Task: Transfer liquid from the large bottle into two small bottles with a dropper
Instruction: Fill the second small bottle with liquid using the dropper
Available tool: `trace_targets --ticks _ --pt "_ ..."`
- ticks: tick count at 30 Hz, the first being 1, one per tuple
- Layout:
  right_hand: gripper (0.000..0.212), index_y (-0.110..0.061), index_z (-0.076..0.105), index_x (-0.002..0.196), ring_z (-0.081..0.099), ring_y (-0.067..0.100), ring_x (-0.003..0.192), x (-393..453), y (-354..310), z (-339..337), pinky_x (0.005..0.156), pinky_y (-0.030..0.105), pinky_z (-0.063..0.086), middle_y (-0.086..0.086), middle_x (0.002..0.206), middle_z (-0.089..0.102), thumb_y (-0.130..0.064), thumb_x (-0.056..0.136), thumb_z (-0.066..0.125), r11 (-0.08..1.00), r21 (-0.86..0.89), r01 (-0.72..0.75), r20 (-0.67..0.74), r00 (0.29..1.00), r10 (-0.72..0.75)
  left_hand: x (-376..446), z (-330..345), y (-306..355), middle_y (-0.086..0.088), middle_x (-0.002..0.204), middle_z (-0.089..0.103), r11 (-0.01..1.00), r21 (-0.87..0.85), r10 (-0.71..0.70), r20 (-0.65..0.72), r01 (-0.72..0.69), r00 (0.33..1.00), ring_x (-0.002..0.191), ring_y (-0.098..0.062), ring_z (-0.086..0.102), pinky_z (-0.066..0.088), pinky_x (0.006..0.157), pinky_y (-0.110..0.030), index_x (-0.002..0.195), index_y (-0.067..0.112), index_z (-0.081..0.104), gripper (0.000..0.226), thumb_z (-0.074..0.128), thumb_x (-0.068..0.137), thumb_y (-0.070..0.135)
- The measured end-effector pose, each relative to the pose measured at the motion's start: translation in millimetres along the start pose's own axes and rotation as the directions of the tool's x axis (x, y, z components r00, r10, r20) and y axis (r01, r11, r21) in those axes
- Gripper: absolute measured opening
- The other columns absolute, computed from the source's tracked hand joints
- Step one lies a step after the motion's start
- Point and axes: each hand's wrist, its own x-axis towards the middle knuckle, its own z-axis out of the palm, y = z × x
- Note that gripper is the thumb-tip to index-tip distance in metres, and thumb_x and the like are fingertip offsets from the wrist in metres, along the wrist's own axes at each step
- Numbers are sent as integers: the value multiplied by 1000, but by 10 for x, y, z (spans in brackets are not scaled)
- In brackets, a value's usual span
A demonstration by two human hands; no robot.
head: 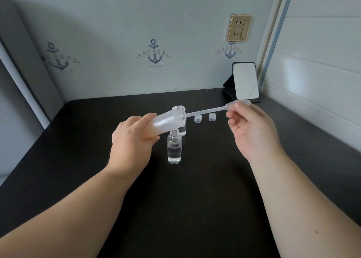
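Observation:
My left hand (132, 138) grips the large frosted bottle (166, 121) and holds it tipped almost flat, mouth pointing right. My right hand (252, 129) pinches the bulb of a clear plastic dropper (207, 111), whose thin stem reaches left into the large bottle's mouth. Below the tipped bottle stands a small clear bottle (174, 147), open and holding liquid. A second small open bottle (180, 109) stands behind it, mostly hidden by the large bottle.
Two small ribbed caps (197, 118) (212, 117) sit on the black table (195, 189) behind the bottles. A phone on a stand (245, 81) leans at the back right corner. Walls close in behind and on the right.

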Motion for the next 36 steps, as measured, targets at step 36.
trace_targets --ticks 36 --pt "25 -8 76 96 75 22 87 -159 169 234 72 23 57 15 103 78 -21 74 77 979 -154 -137 137 978 158 12 64 13 8 117 64 997 65 44 33 -46 999 109 -23 51 39 101 -40 132 29 65 54 82 82 17"
